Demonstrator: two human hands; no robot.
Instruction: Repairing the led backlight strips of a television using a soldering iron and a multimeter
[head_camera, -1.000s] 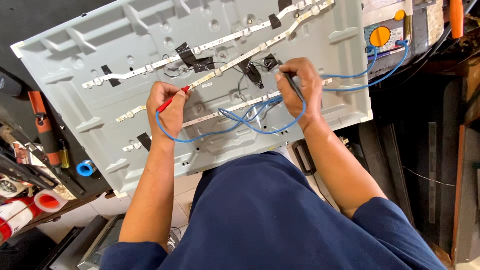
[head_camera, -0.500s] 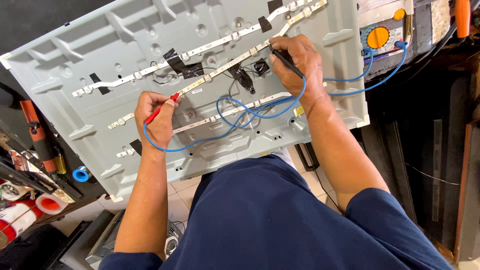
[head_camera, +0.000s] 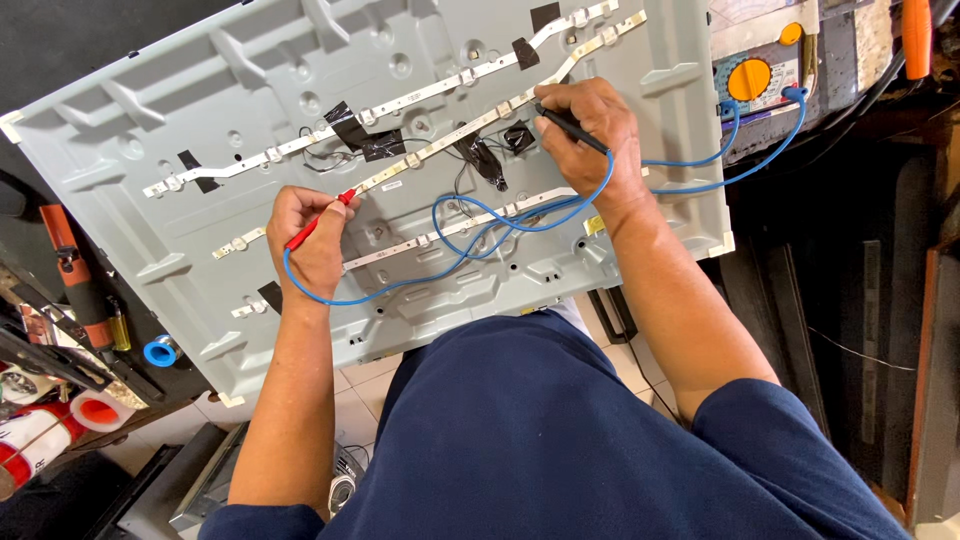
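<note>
A large grey metal back panel (head_camera: 200, 110) lies tilted before me, with white light strips (head_camera: 400, 105) taped across it by black tape. My left hand (head_camera: 305, 240) pinches a red test probe (head_camera: 318, 218), its tip touching a middle strip. My right hand (head_camera: 590, 135) grips a black test probe (head_camera: 568, 122), its tip pressed onto an upper strip. Blue leads (head_camera: 480, 245) loop from both probes across the panel to a meter with an orange dial (head_camera: 750, 78) at the upper right.
An orange-handled tool (head_camera: 75, 275), a blue tape roll (head_camera: 160, 351) and red-and-white tape rolls (head_camera: 60, 420) sit at the left. Dark equipment stands at the right. Tiled floor and a grey device (head_camera: 210, 480) show below the panel. My dark blue shirt fills the foreground.
Both hands shifted along the strips: the left probe moved slightly right and the right probe moved up and left onto the upper strip. The camera view shifted a little.
</note>
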